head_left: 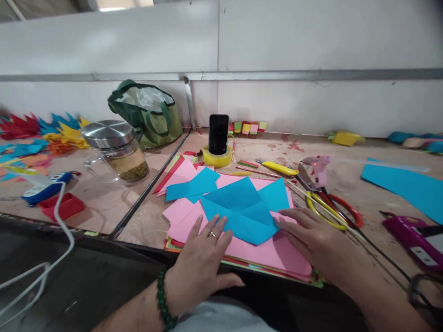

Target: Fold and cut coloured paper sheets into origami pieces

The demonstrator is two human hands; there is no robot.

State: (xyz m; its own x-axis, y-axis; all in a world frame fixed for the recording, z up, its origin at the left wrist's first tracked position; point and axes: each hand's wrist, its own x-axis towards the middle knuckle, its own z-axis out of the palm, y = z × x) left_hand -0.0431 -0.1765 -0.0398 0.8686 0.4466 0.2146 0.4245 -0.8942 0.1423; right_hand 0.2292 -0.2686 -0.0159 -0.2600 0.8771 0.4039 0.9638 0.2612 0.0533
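A creased sheet of blue paper (238, 210) lies on a stack of pink paper (263, 256) at the table's front edge. My left hand (206, 253), with a ring and a green bead bracelet, rests flat with fingers spread, its fingertips at the sheet's lower left edge. At the right corner of the same sheet is my right hand (308, 235), its fingers stretched out and lying over the corner. Whether a fingertip pinches the paper there cannot be made out. Another folded blue piece (192, 184) lies behind, to the left.
A phone (218, 133) stands in a yellow tape roll (218, 157). Rightward lie a yellow cutter knife (280, 168), scissors (332, 210), a pink glue gun (321, 170) and a purple device (411, 240). Leftward stand a glass mug (124, 161) and a green bag (159, 120); a white cable (62, 230) hangs there.
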